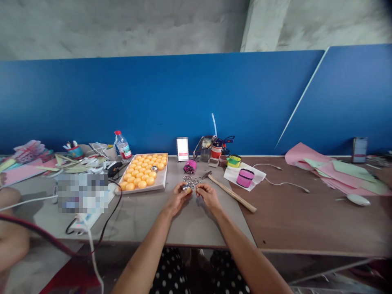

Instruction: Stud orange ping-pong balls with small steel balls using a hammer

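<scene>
My left hand (177,199) is closed round a small orange ball (188,190) that carries shiny silver pieces. Close beside it, the fingertips of my right hand (210,197) are pinched together; whatever lies between them is too small to make out. Just beyond both hands, loose silver pieces (192,180) are scattered on the grey mat (208,230). To the left stands a white tray (159,184) filled with orange balls (137,173), and one silver-covered ball (154,168) rests among them.
Right of my hands lies a hammer (232,192). Behind are a pink roll (190,166), a phone (183,149) and jars (217,148). A pink-and-black pad (245,178) sits on white paper. Leftward are a bottle (123,146), power strip (92,212) and cables. Another person's limb (12,228) shows.
</scene>
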Demonstrator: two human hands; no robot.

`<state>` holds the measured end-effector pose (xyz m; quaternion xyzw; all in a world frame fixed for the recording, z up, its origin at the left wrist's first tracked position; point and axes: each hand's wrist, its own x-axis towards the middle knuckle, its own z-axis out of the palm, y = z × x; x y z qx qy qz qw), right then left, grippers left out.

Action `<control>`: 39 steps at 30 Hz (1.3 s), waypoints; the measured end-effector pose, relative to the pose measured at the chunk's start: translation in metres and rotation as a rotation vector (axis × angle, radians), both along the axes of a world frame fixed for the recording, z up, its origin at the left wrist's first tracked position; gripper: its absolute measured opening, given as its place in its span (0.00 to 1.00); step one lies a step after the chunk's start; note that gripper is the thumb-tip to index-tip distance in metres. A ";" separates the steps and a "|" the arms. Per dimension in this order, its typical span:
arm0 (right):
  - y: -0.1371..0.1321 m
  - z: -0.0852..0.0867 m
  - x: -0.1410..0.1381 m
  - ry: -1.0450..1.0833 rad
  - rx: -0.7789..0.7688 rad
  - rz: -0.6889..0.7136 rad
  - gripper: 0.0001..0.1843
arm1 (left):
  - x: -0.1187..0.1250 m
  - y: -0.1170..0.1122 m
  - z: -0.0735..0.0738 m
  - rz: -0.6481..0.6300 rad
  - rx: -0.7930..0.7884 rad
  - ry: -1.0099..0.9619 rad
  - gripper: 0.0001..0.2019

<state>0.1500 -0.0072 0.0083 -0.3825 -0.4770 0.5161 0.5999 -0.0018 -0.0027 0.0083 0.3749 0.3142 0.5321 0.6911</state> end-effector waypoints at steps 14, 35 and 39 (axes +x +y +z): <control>-0.006 -0.002 -0.012 -0.120 -0.141 0.036 0.10 | 0.003 -0.004 -0.002 -0.012 0.042 0.067 0.23; -0.004 -0.007 -0.013 -0.189 -0.129 0.059 0.09 | 0.003 -0.006 -0.003 0.051 0.106 0.247 0.23; -0.004 -0.008 -0.015 -0.185 -0.130 0.032 0.08 | 0.003 -0.006 -0.001 0.081 0.110 0.264 0.22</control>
